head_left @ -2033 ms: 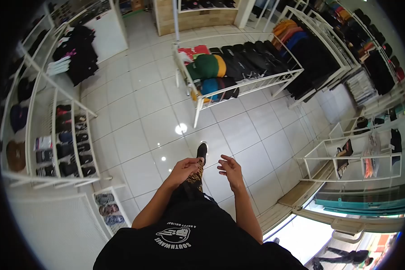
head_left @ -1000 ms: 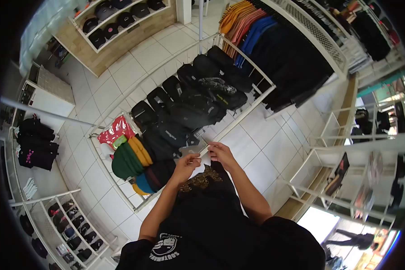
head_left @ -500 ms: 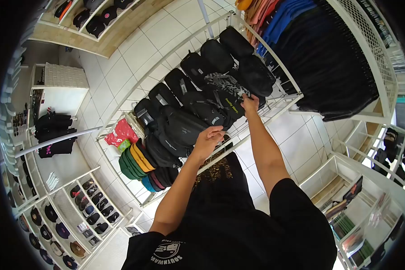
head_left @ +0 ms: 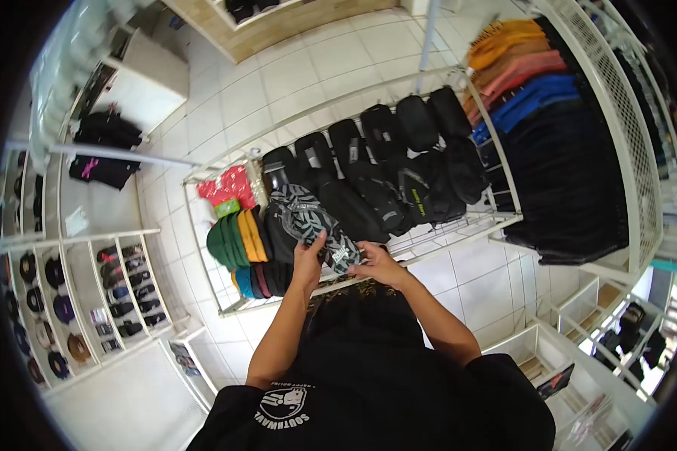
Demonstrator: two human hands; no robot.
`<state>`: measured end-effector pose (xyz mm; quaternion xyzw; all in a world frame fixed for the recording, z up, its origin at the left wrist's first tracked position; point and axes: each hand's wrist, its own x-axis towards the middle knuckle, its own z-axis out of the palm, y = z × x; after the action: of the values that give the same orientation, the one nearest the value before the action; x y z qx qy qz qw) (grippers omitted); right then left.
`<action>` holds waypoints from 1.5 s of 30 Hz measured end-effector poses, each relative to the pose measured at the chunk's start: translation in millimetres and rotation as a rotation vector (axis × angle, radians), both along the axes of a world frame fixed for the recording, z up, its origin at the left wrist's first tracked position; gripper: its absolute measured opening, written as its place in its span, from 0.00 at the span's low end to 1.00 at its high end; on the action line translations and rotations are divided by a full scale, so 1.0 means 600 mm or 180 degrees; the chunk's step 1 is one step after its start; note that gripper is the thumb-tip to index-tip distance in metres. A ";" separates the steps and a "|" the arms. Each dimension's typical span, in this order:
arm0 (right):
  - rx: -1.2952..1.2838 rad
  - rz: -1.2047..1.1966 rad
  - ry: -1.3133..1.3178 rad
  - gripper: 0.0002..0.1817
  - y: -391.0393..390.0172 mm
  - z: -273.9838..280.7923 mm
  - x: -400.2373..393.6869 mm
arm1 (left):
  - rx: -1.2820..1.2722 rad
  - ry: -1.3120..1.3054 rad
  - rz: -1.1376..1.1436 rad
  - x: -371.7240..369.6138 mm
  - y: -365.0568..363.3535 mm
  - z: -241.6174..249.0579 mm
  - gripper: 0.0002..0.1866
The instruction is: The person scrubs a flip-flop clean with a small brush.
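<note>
A grey and black patterned bag (head_left: 305, 213) is held above the white wire rack (head_left: 459, 227), over its left half. My left hand (head_left: 308, 259) grips the bag's lower left edge. At its lower right end, near a small white tag, my right hand (head_left: 376, 264) pinches it. Black bags (head_left: 351, 197) lie in rows beneath and to the right, among them one with yellow-green lettering (head_left: 417, 197). Just left of the patterned bag are green beanies (head_left: 226, 242), yellow beanies (head_left: 253, 237) and a red plastic-wrapped packet (head_left: 226, 186).
Blue, orange and black garments hang on a rack (head_left: 549, 158) at the right. Shelves of caps (head_left: 68, 304) stand at the left. A white shelf unit (head_left: 530, 346) is at the lower right, and a white pole (head_left: 120, 155) crosses the left side.
The patterned bag has moved from the rack's right part to the left and is now in both hands. My right hand has moved left with it. The camera view has shifted.
</note>
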<state>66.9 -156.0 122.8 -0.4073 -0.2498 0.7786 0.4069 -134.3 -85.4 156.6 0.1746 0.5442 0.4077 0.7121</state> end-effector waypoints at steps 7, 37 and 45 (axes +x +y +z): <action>0.0040 0.1155 -0.1450 0.21 0.016 -0.008 -0.120 | -0.0195 -0.0023 0.0469 -0.154 -0.066 -0.039 0.21; 0.3060 0.1575 -0.4125 0.24 0.518 -0.208 -0.607 | 0.0242 0.0957 0.0988 -0.567 -0.007 -0.097 0.30; 0.3255 0.2500 -0.4120 0.39 0.578 -0.264 -0.596 | 0.0195 0.1911 0.0648 -0.581 -0.025 -0.049 0.49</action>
<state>-290.6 191.1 -35.4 -0.4202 -0.8645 0.2750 0.0239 -483.0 -100.3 127.4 0.2532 0.7322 0.4233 0.4697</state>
